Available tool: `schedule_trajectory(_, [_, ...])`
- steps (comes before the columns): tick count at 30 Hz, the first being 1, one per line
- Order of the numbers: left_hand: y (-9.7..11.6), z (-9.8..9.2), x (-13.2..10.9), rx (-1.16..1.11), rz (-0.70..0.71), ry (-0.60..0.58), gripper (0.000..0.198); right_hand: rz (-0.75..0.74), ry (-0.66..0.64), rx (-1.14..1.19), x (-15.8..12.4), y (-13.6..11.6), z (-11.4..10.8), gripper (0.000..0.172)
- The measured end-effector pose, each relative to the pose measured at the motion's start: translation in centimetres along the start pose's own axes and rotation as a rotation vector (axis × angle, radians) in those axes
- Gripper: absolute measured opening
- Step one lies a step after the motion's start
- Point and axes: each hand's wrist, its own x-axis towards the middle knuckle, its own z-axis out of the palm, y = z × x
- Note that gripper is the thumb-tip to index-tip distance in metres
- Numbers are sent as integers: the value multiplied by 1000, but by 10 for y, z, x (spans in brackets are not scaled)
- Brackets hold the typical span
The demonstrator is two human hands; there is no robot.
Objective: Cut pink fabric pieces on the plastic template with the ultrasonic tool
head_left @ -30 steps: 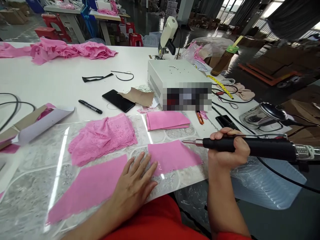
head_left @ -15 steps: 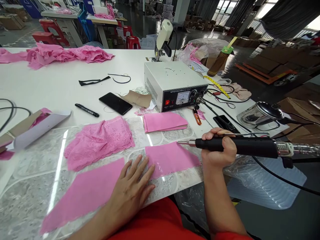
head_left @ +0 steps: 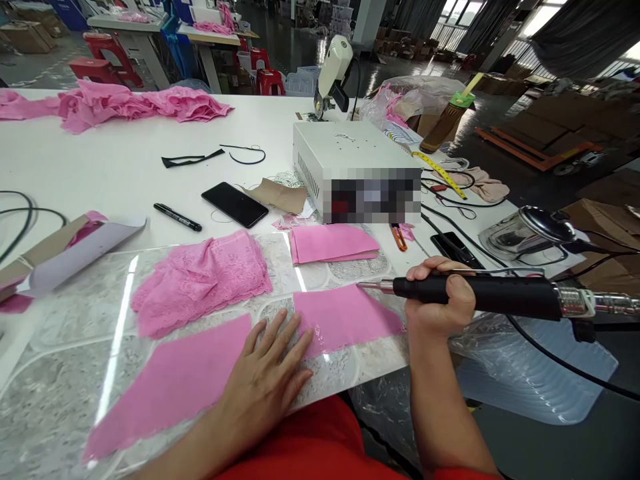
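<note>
A black cylindrical tool (head_left: 515,297) with a tapered metal tip (head_left: 383,286) is grasped by the right hand (head_left: 443,303), tip at the far edge of a smooth, flat pink fabric panel (head_left: 345,317). The left hand (head_left: 267,370) is laid palm-down and spread, gripping nothing, at the panel's left edge. Beyond the panel, folded pink cloth (head_left: 333,243) is placed.

White table (head_left: 105,180) bears pale box (head_left: 350,143). Patterned sheet (head_left: 55,387) in front of box; phone (head_left: 235,205) left of box, pen (head_left: 177,217) farther left; shiny pot (head_left: 507,239) right of box.
</note>
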Motion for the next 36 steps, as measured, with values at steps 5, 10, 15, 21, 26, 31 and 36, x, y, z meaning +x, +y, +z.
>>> schedule_trajectory(5, [0, 0, -1, -2, -1, -10, 38, -3, -13, -10, 0, 0, 0, 12])
schedule_trajectory(10, [0, -1, -1, -9, -7, -22, 38, -17, -31, -11, 0, 0, 1, 11])
schedule_trajectory(15, [1, -2, -1, -5, 1, -31, 37, -3, -19, 8, -3, -4, 4, 13])
schedule_trajectory(21, [1, -4, 1, 1, 7, -38, 37, 31, -71, 10, -12, -4, 11, 13])
schedule_trajectory(26, [1, -4, 1, -2, 7, -30, 37, 20, -112, 2, -16, 0, 14, 14])
schedule_trajectory(31, [1, -4, 0, -17, 2, -40, 38, 31, -107, -5, -16, 1, 15, 13])
schedule_trajectory(36, [1, -4, 0, -28, 1, -51, 38, 32, -116, -27, -16, 1, 15, 11])
